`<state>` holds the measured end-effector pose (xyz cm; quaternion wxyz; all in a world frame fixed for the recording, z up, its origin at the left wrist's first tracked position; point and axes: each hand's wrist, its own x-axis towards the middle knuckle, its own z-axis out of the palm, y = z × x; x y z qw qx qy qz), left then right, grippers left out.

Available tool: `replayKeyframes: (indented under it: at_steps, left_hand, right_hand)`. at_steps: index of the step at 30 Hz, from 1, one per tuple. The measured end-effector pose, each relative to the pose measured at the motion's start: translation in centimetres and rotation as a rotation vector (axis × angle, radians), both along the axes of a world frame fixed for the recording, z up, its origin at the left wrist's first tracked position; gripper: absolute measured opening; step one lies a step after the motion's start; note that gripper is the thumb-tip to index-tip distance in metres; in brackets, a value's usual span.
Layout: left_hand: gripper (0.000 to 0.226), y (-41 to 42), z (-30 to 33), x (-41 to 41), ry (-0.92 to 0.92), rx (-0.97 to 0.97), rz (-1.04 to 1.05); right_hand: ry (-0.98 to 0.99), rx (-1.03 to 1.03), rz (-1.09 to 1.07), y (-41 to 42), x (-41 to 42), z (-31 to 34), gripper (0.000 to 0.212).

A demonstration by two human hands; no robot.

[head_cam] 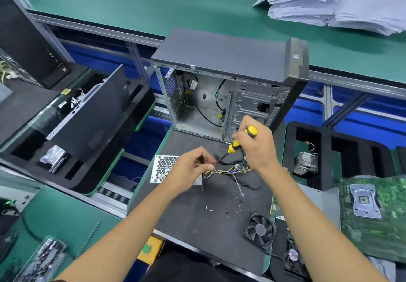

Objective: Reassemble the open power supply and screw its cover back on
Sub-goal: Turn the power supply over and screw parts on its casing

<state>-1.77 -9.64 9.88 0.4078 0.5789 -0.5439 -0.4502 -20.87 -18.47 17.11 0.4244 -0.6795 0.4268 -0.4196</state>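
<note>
Two hands work: right hand (256,143) grips screwdriver (238,143); left hand (193,167) pinching, covers power supply (163,167).

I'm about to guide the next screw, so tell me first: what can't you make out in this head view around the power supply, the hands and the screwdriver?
- Power supply: the left hand hides most of it; whether the cover is seated is unclear.
- Screwdriver tip: lost behind the left fingers; no screw visible there.
- Left fingertips: whatever they pinch is too small to see.
- Loose screws on the mat: too small to count or type.
</note>
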Motion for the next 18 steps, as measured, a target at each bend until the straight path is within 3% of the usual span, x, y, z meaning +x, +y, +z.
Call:
replayKeyframes:
  at_steps: [18]
  left_hand:
    - [0.02,0.21,-0.84,0.04,0.002,0.055,0.055]
  right_hand:
    - [-0.026,-0.003,0.011,0.18,-0.02,0.49,0.025]
